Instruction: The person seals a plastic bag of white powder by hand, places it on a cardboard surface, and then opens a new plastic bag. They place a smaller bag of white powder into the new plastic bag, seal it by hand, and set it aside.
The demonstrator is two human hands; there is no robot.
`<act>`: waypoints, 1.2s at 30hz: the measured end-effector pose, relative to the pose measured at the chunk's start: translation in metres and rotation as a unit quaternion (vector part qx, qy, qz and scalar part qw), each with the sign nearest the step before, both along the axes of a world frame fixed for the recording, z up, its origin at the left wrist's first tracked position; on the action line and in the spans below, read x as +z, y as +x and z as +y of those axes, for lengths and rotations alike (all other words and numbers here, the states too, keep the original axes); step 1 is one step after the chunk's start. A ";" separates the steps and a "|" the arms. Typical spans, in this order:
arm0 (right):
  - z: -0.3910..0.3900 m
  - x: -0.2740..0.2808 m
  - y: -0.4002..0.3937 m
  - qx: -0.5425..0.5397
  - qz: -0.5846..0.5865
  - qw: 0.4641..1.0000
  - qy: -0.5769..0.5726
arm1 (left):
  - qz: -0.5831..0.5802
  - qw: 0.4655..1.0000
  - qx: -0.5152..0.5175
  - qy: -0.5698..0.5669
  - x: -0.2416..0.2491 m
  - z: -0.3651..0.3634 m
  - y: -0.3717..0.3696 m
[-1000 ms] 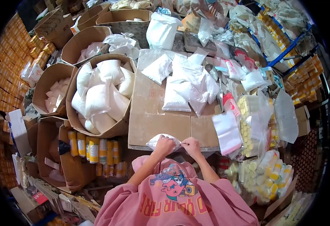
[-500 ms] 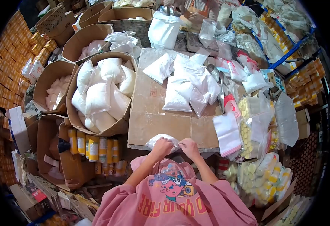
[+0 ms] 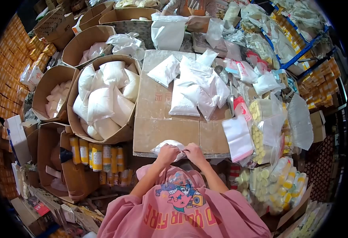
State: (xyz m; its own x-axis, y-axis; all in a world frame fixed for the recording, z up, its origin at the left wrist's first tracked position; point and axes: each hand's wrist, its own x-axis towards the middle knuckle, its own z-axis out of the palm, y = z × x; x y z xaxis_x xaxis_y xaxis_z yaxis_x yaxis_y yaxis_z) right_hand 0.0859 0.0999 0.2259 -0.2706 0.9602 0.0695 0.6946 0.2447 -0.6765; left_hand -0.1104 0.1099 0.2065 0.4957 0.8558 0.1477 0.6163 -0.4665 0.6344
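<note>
A small plastic bag of white powder [image 3: 166,144] lies at the near edge of the cardboard-covered table [image 3: 154,131]. My left hand [image 3: 167,154] is closed on the bag's gathered edge. Just to its right, my right hand [image 3: 194,154] pinches the end of the same edge, fingertips together. Part of the bag is hidden behind my fingers. Farther up the table lies a pile of filled white powder bags [image 3: 199,87], with a metal scoop [image 3: 231,99] against its right side.
On the left stands a large carton [image 3: 74,121] full of powder bags. Flat empty bags [image 3: 237,135] lie at the table's right, beside packs of yellow-capped tubes [image 3: 257,131]. Across the table, another person's hand [image 3: 197,19] is by a big white sack [image 3: 168,33].
My hands have drawn slightly closer together on the bag's edge. The view has shifted a little. The person across the table now shows more, with a hand beside the white sack.
</note>
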 end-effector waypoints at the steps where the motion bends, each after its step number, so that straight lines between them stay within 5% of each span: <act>1: 0.000 0.000 0.004 0.005 -0.007 1.000 0.000 | -0.003 1.000 0.002 -0.005 0.003 -0.001 -0.001; 14: -0.007 -0.005 0.035 0.019 -0.077 0.997 -0.019 | 0.004 1.000 -0.009 0.026 0.002 -0.007 -0.005; 29: -0.002 0.000 0.004 -0.028 0.012 0.995 -0.098 | 0.015 1.000 0.005 0.006 0.003 -0.010 -0.019; 36: 0.002 0.002 -0.008 0.008 -0.006 0.999 -0.030 | 0.001 1.000 0.021 -0.002 0.000 -0.010 -0.021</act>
State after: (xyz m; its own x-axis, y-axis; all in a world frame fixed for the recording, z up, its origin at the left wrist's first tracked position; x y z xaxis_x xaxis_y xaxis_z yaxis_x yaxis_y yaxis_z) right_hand 0.0779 0.1023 0.2278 -0.2861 0.9582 0.0077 0.6998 0.2145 -0.6814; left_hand -0.1317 0.0996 0.2069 0.4603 0.8763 0.1421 0.6369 -0.4375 0.6348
